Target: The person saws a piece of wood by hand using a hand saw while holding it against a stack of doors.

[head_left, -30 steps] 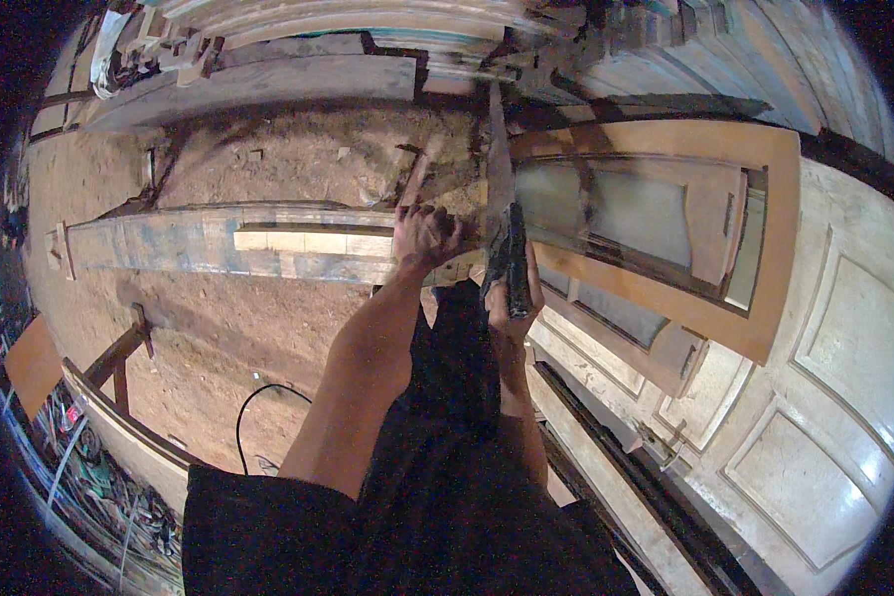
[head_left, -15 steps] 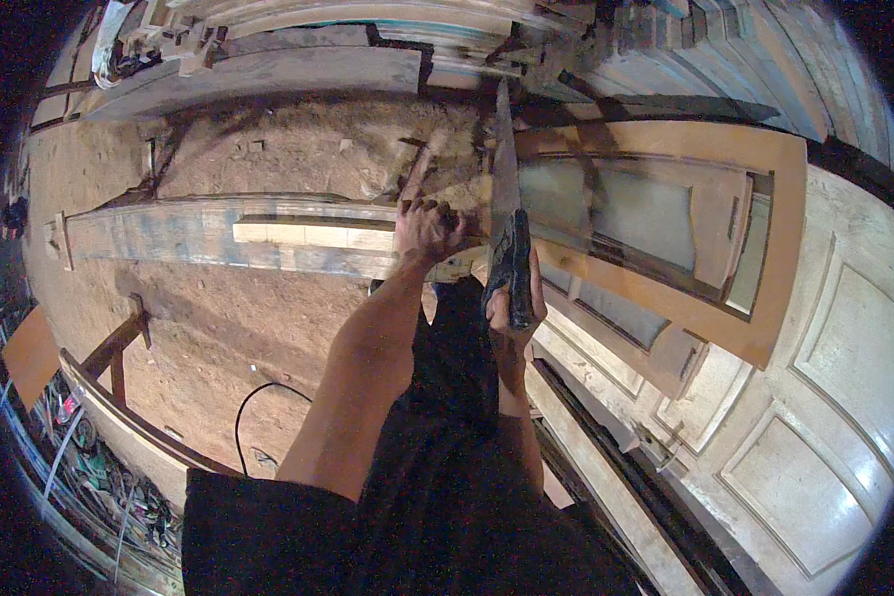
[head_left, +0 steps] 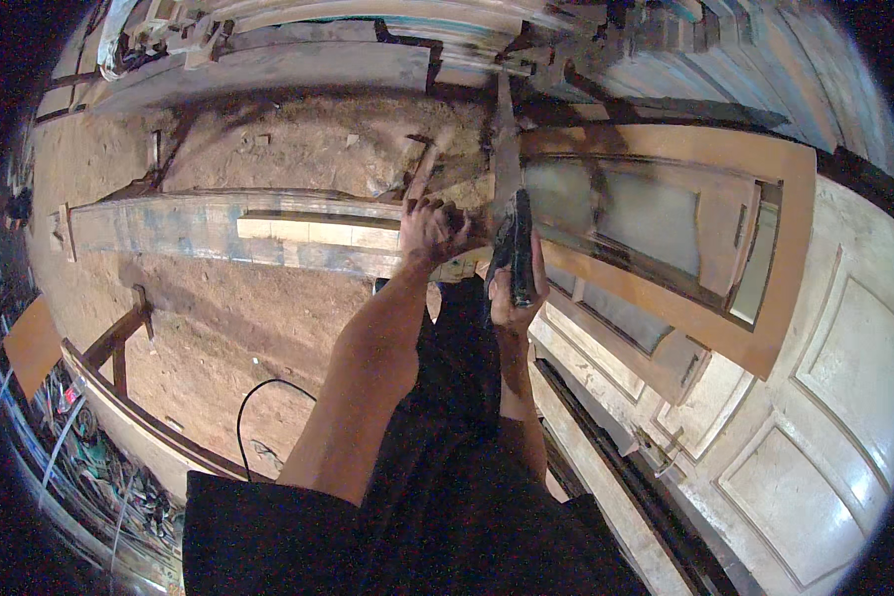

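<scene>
nearest the camera, a black shirt [head_left: 397, 536] fills the lower middle, and 2 bare forearms reach forward from it. the right hand [head_left: 510, 314] is closed around the black handle of a saw [head_left: 512, 199], whose blade points away from the body and narrows toward its far tip. just to its left, the left hand [head_left: 431, 234] is bent over with fingers curled, resting on the right part of a pale wood strip [head_left: 313, 230]. that hand covers the strip's end, so whether the saw's teeth touch wood there is hard to tell. the strip lies lengthwise on a long, worn plank tabletop [head_left: 169, 228] that runs off to the left.

a black cable [head_left: 243, 417] curves over the bare earth floor [head_left: 219, 328] on the near side of the tabletop, and a tangled heap of clutter [head_left: 99, 477] sits at the lower left. to the right of the saw, an orange-brown door frame [head_left: 787, 248] lies near a white panelled door [head_left: 854, 328]. farthest off, a grey board [head_left: 268, 79] stretches along the upper left, and stacked boards [head_left: 745, 60] fill the upper right.
</scene>
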The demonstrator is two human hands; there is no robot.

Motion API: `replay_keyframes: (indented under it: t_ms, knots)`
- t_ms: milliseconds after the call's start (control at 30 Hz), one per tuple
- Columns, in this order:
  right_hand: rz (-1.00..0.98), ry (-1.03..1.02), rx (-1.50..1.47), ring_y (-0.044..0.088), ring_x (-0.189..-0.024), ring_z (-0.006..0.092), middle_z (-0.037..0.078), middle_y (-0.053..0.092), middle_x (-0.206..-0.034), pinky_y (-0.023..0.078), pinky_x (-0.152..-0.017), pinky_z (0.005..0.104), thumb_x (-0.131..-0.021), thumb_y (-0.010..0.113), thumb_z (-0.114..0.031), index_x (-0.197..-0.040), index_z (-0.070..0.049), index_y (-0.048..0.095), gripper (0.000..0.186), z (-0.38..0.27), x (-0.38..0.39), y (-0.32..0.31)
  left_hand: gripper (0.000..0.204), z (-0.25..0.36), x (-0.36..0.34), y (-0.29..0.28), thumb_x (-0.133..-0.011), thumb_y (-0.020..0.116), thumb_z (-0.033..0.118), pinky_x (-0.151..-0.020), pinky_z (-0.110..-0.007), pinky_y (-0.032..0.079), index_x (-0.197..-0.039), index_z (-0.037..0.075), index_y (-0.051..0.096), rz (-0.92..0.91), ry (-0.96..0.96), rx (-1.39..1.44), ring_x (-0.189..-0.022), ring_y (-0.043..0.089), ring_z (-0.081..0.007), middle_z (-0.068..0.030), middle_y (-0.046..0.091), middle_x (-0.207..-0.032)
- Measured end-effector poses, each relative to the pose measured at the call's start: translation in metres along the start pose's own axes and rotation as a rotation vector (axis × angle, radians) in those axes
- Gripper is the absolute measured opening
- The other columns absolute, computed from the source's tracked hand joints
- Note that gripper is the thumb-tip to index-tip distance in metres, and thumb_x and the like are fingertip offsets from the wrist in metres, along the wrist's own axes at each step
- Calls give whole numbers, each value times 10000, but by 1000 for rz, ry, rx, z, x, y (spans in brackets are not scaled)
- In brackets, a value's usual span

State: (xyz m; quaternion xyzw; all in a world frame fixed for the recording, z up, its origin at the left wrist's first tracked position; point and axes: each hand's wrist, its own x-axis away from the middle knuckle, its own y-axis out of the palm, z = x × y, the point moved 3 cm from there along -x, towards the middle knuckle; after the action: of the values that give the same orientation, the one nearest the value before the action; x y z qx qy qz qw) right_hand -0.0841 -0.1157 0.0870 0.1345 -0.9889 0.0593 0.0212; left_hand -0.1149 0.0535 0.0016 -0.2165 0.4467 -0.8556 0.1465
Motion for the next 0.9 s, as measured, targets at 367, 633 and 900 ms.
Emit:
replay_keyframes:
  t_ms: [367, 633, 900]
  knots:
    - [-21, 12, -36, 461, -547, 61, 9, 573, -810, 410, -479, 230, -844, 533, 13, -1514, -14, 396, 684, 4, -1, 1, 392, -4, 6, -5, -842, 596, 478, -1068, -435, 376, -913, 116, 731, -20, -54, -35, -1128, 614, -279, -115, 725, -1006]
    - [40, 101, 42, 451, -536, 59, 3, 566, -830, 402, -461, 221, -791, 493, 33, -1513, -13, 403, 729, -17, 17, -7, 424, 4, 2, -10, -840, 608, 507, -1042, -436, 393, -866, 103, 735, -19, -54, -37, -1072, 640, -285, -139, 723, -1017]
    - [-13, 122, -22, 610, -1102, 207, 146, 621, -1299, 487, -959, 350, -897, 650, -288, -1480, 53, 419, 714, -4, 11, -5, 385, -8, 10, -1, -845, 615, 473, -1037, -447, 392, -850, 106, 731, 103, -43, -49, -1050, 639, -284, -112, 732, -953]
